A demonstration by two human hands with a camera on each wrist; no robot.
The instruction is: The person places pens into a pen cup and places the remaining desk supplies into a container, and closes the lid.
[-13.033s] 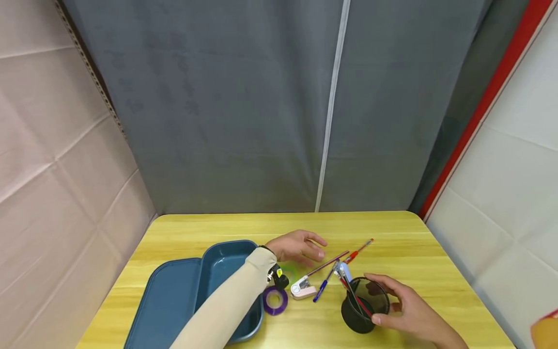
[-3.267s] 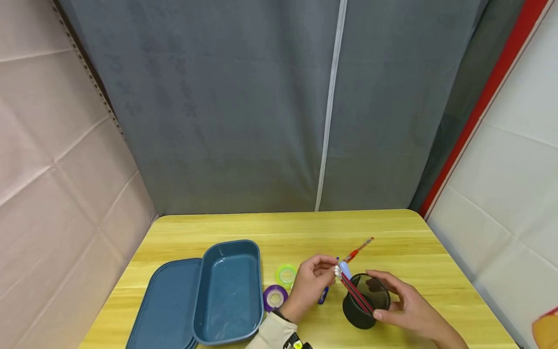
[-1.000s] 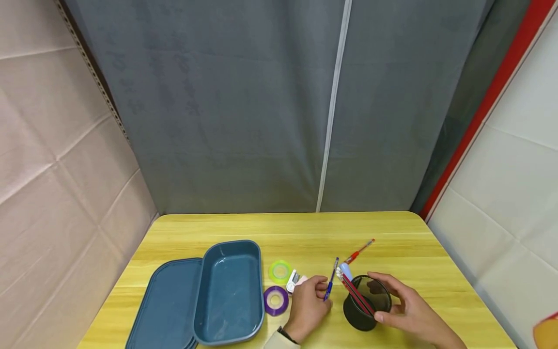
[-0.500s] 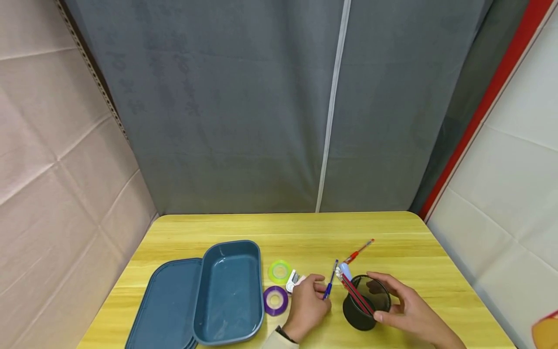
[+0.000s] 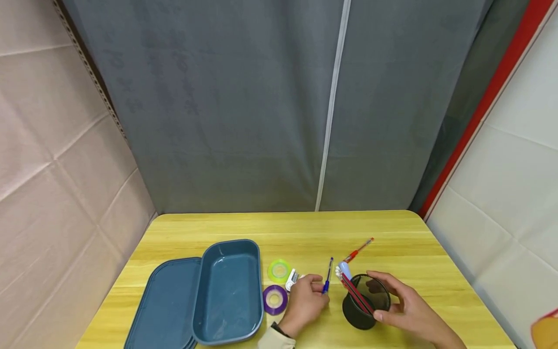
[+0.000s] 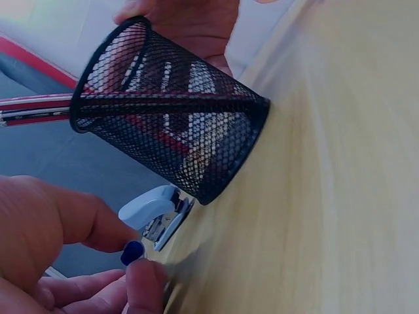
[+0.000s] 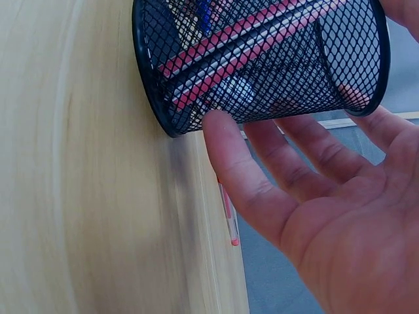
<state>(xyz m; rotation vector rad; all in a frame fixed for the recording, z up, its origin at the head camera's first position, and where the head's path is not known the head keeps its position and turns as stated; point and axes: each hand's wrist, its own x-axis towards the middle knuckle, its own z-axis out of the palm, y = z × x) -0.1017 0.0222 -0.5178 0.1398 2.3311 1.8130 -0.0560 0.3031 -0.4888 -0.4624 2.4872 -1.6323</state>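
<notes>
My left hand [image 5: 303, 301] pinches a blue pen [image 5: 328, 278] between thumb and fingers, left of a black mesh pencil cup [image 5: 359, 316]. In the left wrist view the pen's blue end [image 6: 133, 252] pokes out toward the camera from between the fingertips. My right hand [image 5: 407, 308] holds the cup at its right side, thumb and fingers spread around the wall near the rim. Striped red-and-black pencils [image 5: 354, 291] lean inside it, their ends sticking out toward the left. Just behind the cup is a light blue stapler [image 6: 156, 212], partly hidden in the head view.
A white-and-pink stapler [image 5: 291, 280] lies partly behind my left hand. Left of it are green tape [image 5: 279, 271] and purple tape [image 5: 275, 299]. A blue box [image 5: 259, 271] and its lid [image 5: 167, 295] stand farther left. A red pen [image 5: 359, 250] lies behind the cup.
Since the oldest frame, the loose pencil has gone into the cup and the pale stapler has shifted left. My left hand now pinches the blue pen, just moved slightly left. The right hand stays put.
</notes>
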